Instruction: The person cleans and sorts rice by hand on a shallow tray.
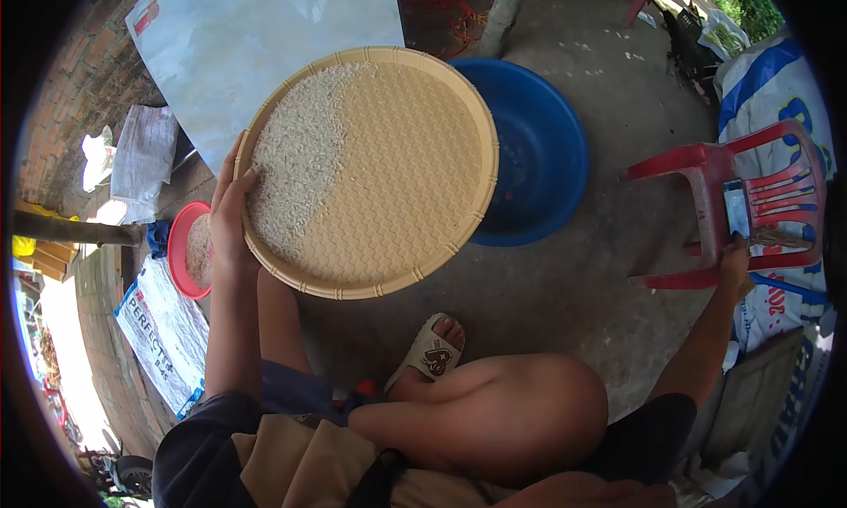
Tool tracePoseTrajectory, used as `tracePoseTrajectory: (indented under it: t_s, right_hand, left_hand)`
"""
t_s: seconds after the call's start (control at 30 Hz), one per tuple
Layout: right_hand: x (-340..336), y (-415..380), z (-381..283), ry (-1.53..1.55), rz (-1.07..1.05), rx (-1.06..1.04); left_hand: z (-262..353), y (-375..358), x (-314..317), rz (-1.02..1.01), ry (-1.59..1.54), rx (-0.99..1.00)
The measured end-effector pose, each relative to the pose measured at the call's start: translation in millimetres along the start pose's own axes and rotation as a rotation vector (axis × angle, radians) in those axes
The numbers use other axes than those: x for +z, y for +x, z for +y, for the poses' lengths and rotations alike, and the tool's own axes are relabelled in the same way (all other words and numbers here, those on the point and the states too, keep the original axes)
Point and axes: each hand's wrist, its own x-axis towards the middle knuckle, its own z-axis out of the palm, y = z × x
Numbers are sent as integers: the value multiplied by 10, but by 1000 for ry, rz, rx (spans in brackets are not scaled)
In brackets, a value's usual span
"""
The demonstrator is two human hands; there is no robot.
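My left hand [231, 212] grips the left rim of a round, tan woven-pattern winnowing tray [410, 155], thumb over the edge. White rice grains [296, 155] lie spread along the tray's left side, and the rest of its surface shows bare. The tray is up in front of me, partly covering a blue basin [540, 155] on the floor. Far to the right, my right hand [734, 257] is closed at the lower end of a flat rectangular thing that looks like a phone [736, 210], in front of the red chair. Its fingers are small and partly hidden.
A red plastic chair [706, 190] stands at right, beside large printed sacks [781, 89]. At left a pink basin [181, 261] holds grain near a printed sack [159, 332]. A pale board [265, 23] lies behind the tray. A post [505, 18] rises beyond the blue basin.
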Motion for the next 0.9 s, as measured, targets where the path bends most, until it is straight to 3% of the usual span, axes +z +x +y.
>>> tracePoseTrajectory:
  t_s: [0.2, 0.4, 0.73, 0.83, 0.9]
  right_hand:
    - [2, 120, -213, -220, -92, 41]
    - [31, 43, -173, -99, -41, 95]
    - [-124, -17, -335, -161, -112, 96]
    - [-154, -206, -405, -84, 32, 145]
    - [-157, -389, -501, 53, 336, 264]
  left_hand:
    - [-135, 73, -3, 50, 8, 3]
    - [-94, 51, -77, 117, 44, 46]
    - [-12, 37, -177, 164, 119, 93]
    - [-47, 22, -207, 157, 108, 89]
    - [-34, -2, -216, 150, 95, 86]
